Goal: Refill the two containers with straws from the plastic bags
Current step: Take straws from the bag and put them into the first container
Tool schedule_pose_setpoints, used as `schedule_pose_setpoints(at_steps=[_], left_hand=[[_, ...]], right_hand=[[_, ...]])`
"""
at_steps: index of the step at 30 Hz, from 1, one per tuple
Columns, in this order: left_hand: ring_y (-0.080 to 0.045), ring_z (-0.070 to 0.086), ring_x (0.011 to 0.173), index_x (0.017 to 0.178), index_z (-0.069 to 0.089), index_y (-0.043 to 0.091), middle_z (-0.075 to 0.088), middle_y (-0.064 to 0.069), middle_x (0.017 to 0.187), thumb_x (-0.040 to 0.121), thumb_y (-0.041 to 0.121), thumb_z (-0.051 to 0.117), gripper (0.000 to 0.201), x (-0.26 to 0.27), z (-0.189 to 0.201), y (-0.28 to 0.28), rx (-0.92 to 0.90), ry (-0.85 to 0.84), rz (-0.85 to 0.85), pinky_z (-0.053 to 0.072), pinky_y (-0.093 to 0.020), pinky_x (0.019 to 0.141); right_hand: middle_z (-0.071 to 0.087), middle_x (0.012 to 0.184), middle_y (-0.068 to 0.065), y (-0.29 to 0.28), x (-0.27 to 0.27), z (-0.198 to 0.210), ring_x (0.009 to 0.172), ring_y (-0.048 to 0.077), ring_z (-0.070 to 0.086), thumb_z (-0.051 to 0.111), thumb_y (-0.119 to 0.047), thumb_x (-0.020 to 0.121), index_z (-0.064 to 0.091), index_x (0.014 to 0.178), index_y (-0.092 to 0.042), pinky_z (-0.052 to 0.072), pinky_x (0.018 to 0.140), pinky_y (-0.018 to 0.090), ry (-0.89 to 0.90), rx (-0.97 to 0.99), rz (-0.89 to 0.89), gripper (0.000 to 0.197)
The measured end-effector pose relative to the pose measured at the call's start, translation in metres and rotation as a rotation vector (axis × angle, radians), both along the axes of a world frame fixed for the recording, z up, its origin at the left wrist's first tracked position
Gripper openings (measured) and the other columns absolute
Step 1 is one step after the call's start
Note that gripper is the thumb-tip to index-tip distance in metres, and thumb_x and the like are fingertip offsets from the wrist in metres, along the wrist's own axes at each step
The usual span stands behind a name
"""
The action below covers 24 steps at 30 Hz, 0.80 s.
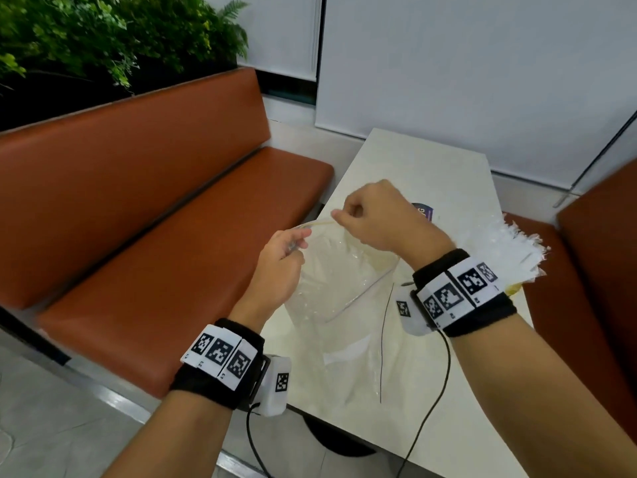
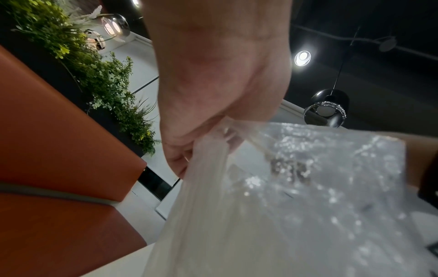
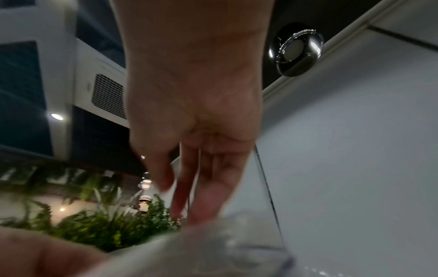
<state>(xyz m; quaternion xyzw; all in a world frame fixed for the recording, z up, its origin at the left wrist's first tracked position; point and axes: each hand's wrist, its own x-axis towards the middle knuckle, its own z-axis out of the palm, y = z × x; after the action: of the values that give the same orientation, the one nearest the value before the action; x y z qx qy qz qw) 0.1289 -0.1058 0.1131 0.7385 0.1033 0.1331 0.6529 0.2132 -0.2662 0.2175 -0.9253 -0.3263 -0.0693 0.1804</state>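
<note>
Gripping a crinkly clear plastic bag (image 1: 331,288) by its mouth, the left hand (image 1: 281,258) is holding it open — the right hand (image 1: 374,215) is pinching the rim too, perhaps with a thin straw.

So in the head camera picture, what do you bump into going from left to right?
Orange bench → left hand → right hand → heap of wrapped straws → orange seat at the right edge.
</note>
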Motion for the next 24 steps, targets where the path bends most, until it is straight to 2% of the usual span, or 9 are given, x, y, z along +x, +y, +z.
schedule_pose_setpoints(at_steps=[1,3,6,12,16,18,20,23,24], left_hand=[[-0.015,0.057,0.101,0.127,0.067,0.020,0.059,0.001,0.114,0.090,-0.008,0.044,0.051,-0.001,0.001,-0.001,-0.001,-0.001,-0.003,0.045,-0.028,0.080],[-0.017,0.059,0.112,0.129,0.065,0.020,0.060,0.002,0.122,0.092,-0.005,0.044,0.049,-0.004,0.002,-0.003,0.013,0.003,-0.008,0.049,-0.034,0.089],[-0.017,0.058,0.118,0.132,0.064,0.021,0.059,0.005,0.123,0.093,-0.004,0.043,0.051,-0.006,0.004,-0.006,0.050,-0.005,0.002,0.049,-0.041,0.100],[-0.015,0.058,0.114,0.133,0.064,0.018,0.056,0.007,0.119,0.093,-0.005,0.042,0.051,-0.009,0.004,-0.005,0.050,-0.031,0.018,0.053,-0.043,0.100],[-0.012,0.058,0.119,0.134,0.063,0.018,0.056,0.005,0.124,0.094,-0.007,0.042,0.052,-0.011,0.003,-0.003,0.028,-0.029,0.015,0.054,-0.016,0.075],[-0.007,0.057,0.118,0.135,0.063,0.018,0.056,0.005,0.125,0.094,-0.007,0.042,0.052,-0.012,0.002,-0.001,0.030,-0.029,0.014,0.049,-0.006,0.070],[-0.004,0.056,0.116,0.135,0.063,0.020,0.056,0.005,0.126,0.095,-0.004,0.046,0.050,-0.014,0.000,0.001,0.040,-0.025,0.009,0.048,-0.005,0.073],[-0.006,0.057,0.112,0.138,0.060,0.023,0.055,0.006,0.127,0.090,0.000,0.059,0.053,-0.016,-0.001,0.003,0.138,-0.003,-0.015,0.050,-0.012,0.084],[-0.004,0.056,0.109,0.139,0.058,0.024,0.053,0.006,0.128,0.087,0.002,0.065,0.057,-0.016,-0.002,0.003,0.178,0.006,-0.029,0.049,-0.009,0.084]], right_hand=[[0.071,0.091,0.001,0.003,-0.009,-0.005,0.087,0.024,0.069,0.060,-0.052,0.092,0.072,0.087,-0.026,0.055,0.083,0.037,0.030,-0.169,-0.027,0.030],[0.065,0.123,0.001,0.008,-0.020,-0.021,0.111,0.025,0.064,0.055,-0.067,0.089,0.065,0.123,-0.028,0.050,0.088,0.036,0.027,-0.438,-0.066,0.053],[0.059,0.134,0.004,0.019,-0.027,-0.048,0.118,0.027,0.060,0.048,-0.075,0.089,0.047,0.143,-0.026,0.042,0.080,0.036,0.028,-0.549,-0.100,0.073],[0.058,0.120,0.006,0.023,-0.028,-0.078,0.104,0.031,0.062,0.047,-0.059,0.099,0.050,0.133,-0.020,0.037,0.070,0.034,-0.122,-0.519,-0.090,0.052],[0.064,0.110,0.005,0.020,-0.026,-0.084,0.095,0.030,0.065,0.042,-0.052,0.103,0.053,0.124,-0.018,0.036,0.064,0.034,-0.179,-0.518,-0.040,0.042],[0.066,0.108,0.006,0.018,-0.022,-0.086,0.094,0.030,0.065,0.041,-0.046,0.104,0.053,0.119,-0.014,0.037,0.063,0.035,-0.171,-0.501,-0.016,0.037],[0.067,0.109,0.008,0.016,-0.019,-0.082,0.096,0.031,0.065,0.043,-0.043,0.105,0.054,0.118,-0.011,0.038,0.064,0.035,-0.131,-0.445,-0.005,0.036],[0.068,0.105,0.011,0.013,-0.018,-0.066,0.096,0.033,0.065,0.050,-0.041,0.103,0.057,0.113,-0.010,0.039,0.066,0.034,-0.130,-0.322,0.025,0.033],[0.068,0.101,0.011,0.012,-0.019,-0.058,0.092,0.034,0.065,0.052,-0.041,0.102,0.057,0.110,-0.010,0.038,0.065,0.033,-0.147,-0.283,0.044,0.032]])
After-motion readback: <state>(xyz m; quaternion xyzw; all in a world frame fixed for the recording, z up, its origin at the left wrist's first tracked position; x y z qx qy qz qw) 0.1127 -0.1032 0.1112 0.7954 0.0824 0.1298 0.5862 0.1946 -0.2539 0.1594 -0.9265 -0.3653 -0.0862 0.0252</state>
